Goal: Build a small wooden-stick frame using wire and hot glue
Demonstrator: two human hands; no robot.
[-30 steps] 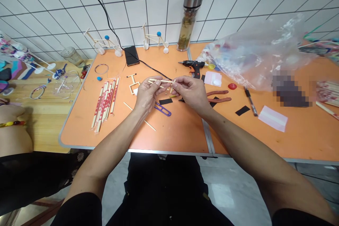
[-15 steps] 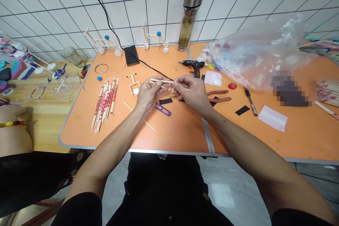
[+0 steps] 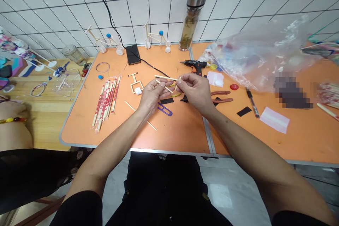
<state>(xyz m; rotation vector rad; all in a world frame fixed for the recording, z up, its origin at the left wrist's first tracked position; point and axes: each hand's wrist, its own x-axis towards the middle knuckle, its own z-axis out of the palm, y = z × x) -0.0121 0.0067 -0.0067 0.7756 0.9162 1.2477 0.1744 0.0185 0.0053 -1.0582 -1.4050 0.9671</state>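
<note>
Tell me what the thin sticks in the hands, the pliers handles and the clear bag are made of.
The thin sticks look like bare wood or bamboo: matte, unpainted, straw-coloured. The pliers handles seem to be reddish-brown rubber or plastic, smooth with a soft sheen. The clear bag looks like thin plastic film: see-through, creased and shiny.

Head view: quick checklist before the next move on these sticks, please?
Left hand grip on the wooden sticks: ok, fingers closed around them.
Right hand grip on the sticks: ok, pinching them at their right ends.
Joint where the sticks meet: cannot tell, the fingers hide it.
Hot glue gun: ok, lying on the orange table beyond the right hand, seemingly within reach.
Small stick frame: ok, lying on the table beside the left hand, not touched by either hand.
</note>
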